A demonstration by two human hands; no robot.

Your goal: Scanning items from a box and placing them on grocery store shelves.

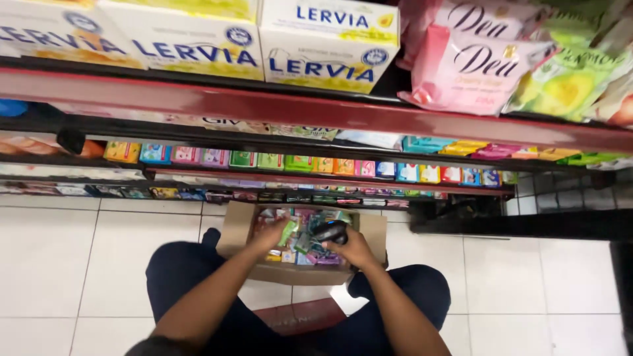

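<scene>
Brown cardboard box; black scanner; green packet; red shelf edge.

It was a shop: long red-edged shelves carried rows of boxed soaps and pink packets above a white tiled floor.

both hands lowered, fingers curled, arms extended

Cardboard box on the floor between the knees, before the lowest shelf, small packets inside; left hand and right hand in the box, scanner in the right; boxed goods on the shelves above.
</scene>
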